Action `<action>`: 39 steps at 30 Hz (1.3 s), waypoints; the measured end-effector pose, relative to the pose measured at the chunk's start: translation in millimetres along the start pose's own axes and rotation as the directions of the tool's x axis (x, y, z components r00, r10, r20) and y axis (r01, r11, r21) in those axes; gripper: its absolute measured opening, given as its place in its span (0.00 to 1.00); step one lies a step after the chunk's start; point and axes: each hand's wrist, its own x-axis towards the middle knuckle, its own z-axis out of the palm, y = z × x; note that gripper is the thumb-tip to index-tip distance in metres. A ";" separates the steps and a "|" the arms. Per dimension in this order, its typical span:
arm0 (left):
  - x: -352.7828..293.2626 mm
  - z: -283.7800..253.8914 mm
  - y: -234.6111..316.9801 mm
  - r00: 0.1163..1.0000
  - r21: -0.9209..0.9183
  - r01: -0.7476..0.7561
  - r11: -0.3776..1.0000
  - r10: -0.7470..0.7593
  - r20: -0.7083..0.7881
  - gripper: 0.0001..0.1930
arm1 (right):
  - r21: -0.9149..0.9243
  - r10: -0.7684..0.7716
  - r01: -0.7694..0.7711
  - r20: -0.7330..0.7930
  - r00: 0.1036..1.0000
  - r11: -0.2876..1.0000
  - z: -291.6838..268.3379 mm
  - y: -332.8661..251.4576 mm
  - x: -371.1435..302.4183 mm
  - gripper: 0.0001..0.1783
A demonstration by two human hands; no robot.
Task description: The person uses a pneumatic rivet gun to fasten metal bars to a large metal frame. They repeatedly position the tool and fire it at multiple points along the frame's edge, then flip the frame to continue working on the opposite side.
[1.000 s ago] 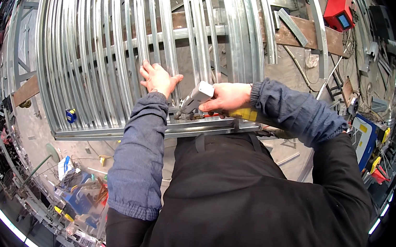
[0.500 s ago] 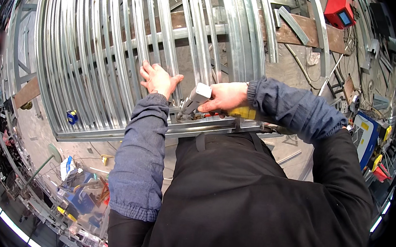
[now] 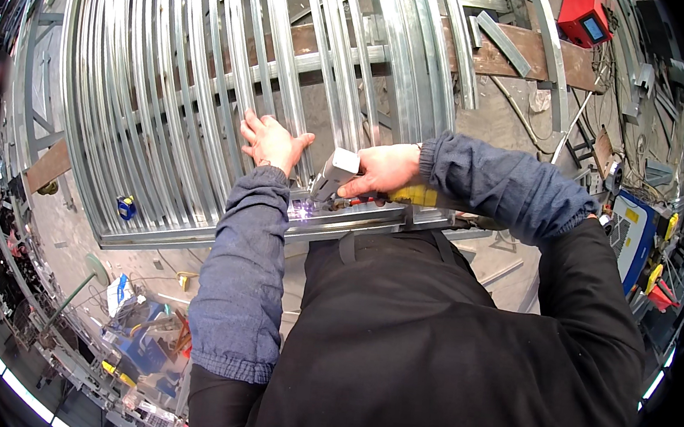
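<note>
My right hand [image 3: 386, 171] is wrapped round a grey, boxy handheld welding gun [image 3: 336, 171]. Its tip points down and left at the near rail [image 3: 358, 218] of a galvanized metal frame, where a bright violet-white glow [image 3: 302, 208] shows. My left hand [image 3: 272, 144] lies with fingers spread over the frame's long metal slats [image 3: 245, 62], just left of the gun, holding nothing. A yellow object [image 3: 417, 195] shows under my right wrist. The gun's lower part is partly hidden by my right hand.
A blue tape measure [image 3: 126, 207] is at the frame's left end. A red box with a screen [image 3: 586, 18] stands far right, near loose metal strips [image 3: 503, 44]. A blue and white machine [image 3: 633, 236] is at the right. Cluttered tools and bags [image 3: 143, 343] lie lower left.
A violet-white glow has appeared at the gun's tip. The gun and my right hand have shifted slightly left. My left hand stays nearly in place on the slats.
</note>
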 end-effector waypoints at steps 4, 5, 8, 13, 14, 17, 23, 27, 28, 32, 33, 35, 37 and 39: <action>1.6 -0.7 0.7 1.000 0.009 0.011 1.000 -0.011 0.013 0.54 | -0.010 0.007 -0.007 -0.006 1.000 1.000 2.1 -1.4 0.6 0.24; 1.8 -0.7 1.1 1.000 0.012 0.011 1.000 -0.011 0.012 0.54 | -0.014 0.009 -0.009 -0.008 1.000 1.000 2.7 -1.3 0.9 0.24; 2.3 -0.1 1.1 1.000 0.018 0.021 1.000 -0.021 0.013 0.55 | -0.094 -0.038 0.037 -0.004 0.999 0.995 2.9 -5.1 -1.5 0.24; 1.5 -0.5 2.0 1.000 0.020 0.019 1.000 -0.019 0.017 0.55 | -0.189 -0.047 0.044 -0.012 0.999 0.981 3.3 -4.6 -1.5 0.25; 1.2 -0.4 2.2 1.000 0.019 0.019 1.000 -0.020 0.020 0.55 | -0.207 -0.068 0.063 -0.016 0.998 0.976 3.1 -1.5 -0.6 0.25; 0.5 -0.9 2.9 0.999 0.017 0.024 1.000 -0.024 0.025 0.55 | -0.212 -0.076 0.070 -0.022 0.997 0.975 3.3 0.8 -1.4 0.26; 0.9 0.6 3.9 1.000 0.014 0.014 1.000 -0.014 0.020 0.54 | -0.270 -0.141 0.125 -0.041 0.989 0.955 3.9 11.7 1.6 0.25; 0.8 5.1 -0.7 1.000 0.012 0.005 1.000 -0.005 0.001 0.54 | -0.292 -0.109 0.083 -0.073 0.991 0.953 5.7 -1.2 -14.6 0.24; 0.7 5.2 -1.8 1.000 0.013 0.006 1.000 -0.006 -0.003 0.55 | -0.263 -0.121 0.099 -0.070 0.990 0.960 3.7 -0.6 -20.5 0.24; 0.7 3.4 1.8 1.000 0.022 -0.002 1.000 0.002 0.010 0.55 | -0.081 0.032 -0.037 -0.058 0.998 0.996 -9.0 3.6 -39.4 0.23; 1.2 4.1 0.5 1.000 0.019 0.000 1.000 0.000 0.006 0.55 | -0.008 0.069 -0.070 -0.039 0.997 0.998 -9.0 -5.8 -47.9 0.23; 1.6 6.5 -1.3 1.000 0.015 0.003 1.000 -0.003 0.003 0.55 | 0.014 0.048 -0.047 -0.063 0.997 0.999 -8.6 -9.9 -53.2 0.23; 1.6 5.6 -1.5 1.000 0.021 0.002 1.000 -0.002 0.002 0.55 | 0.017 0.041 -0.040 -0.074 0.996 0.999 -9.1 -16.1 -57.8 0.24; 1.3 4.7 -0.5 1.000 0.021 0.002 1.000 -0.002 0.006 0.55 | 0.026 0.048 -0.047 -0.052 0.997 0.999 -11.1 -12.6 -54.4 0.23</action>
